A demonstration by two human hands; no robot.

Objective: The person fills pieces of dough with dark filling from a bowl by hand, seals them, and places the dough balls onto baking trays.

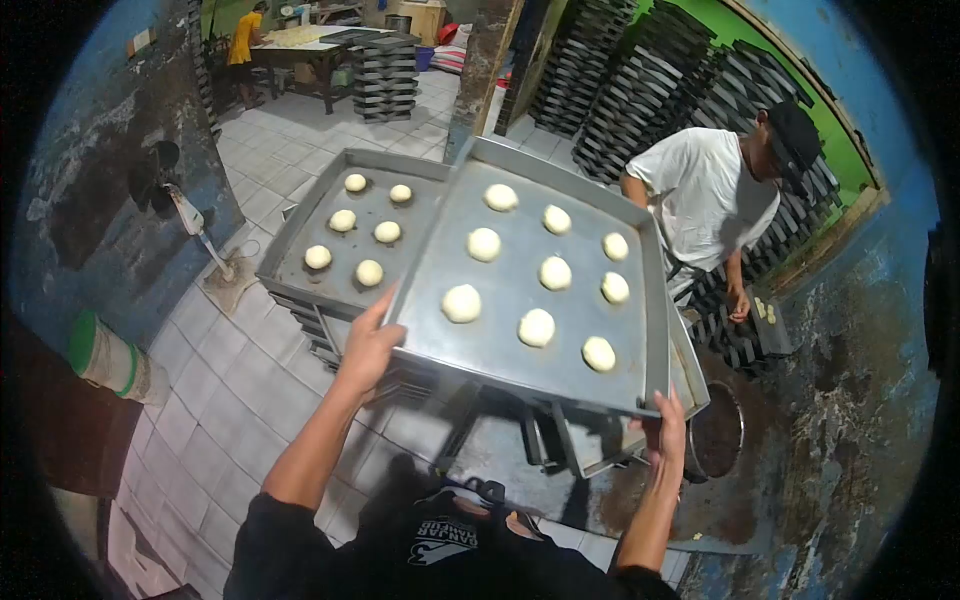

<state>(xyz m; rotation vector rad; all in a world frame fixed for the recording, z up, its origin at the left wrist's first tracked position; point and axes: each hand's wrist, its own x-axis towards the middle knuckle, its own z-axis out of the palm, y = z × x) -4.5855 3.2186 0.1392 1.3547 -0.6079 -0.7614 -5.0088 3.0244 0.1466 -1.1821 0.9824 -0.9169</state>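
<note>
Between my hands I hold a square metal baking tray [590, 310], tilted slightly, with several pale dough balls [555, 272] spaced in rows on it. My left hand [370, 345] grips its near left corner, thumb over the rim. At the near right corner my right hand [665, 435] is closed on the edge, its fingers partly hidden underneath. Just left of it, a second baking tray [300, 240] with several dough balls tops a stack of trays; the held tray overlaps its right side in view. Under the held tray, another metal tray [600, 455] shows in part.
A co-worker in a white shirt [700, 190] stands at right, by a stack of dark pans [745, 330]. More pan stacks [640, 90] line the back wall. A white and green bucket [115, 365] stands at left. Another person [243, 45] is beside a far table [325, 45].
</note>
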